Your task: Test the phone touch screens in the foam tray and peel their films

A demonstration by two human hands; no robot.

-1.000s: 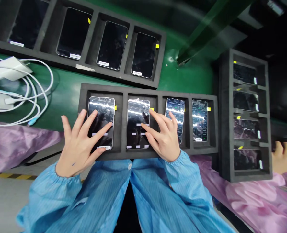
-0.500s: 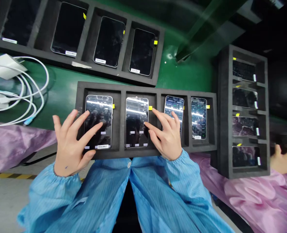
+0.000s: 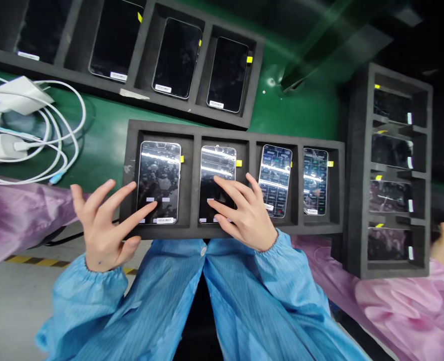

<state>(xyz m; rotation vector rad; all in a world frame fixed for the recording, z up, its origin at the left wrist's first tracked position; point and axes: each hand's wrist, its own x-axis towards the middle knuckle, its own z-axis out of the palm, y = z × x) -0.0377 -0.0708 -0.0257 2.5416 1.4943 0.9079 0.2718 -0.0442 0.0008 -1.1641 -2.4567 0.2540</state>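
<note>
Head view: left hand (image 3: 105, 233) and right hand (image 3: 249, 220) are spread, nothing pinched, over the leftmost phone (image 3: 160, 173) and second phone (image 3: 217, 163) respectively, in adjoining foam-tray (image 3: 192, 231) compartments; pale blocks (image 3: 165, 199) are best tapped lightly, singly.

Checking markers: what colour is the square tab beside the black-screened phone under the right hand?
Yellow; the tab beside that phone shows best in the head view.
</note>
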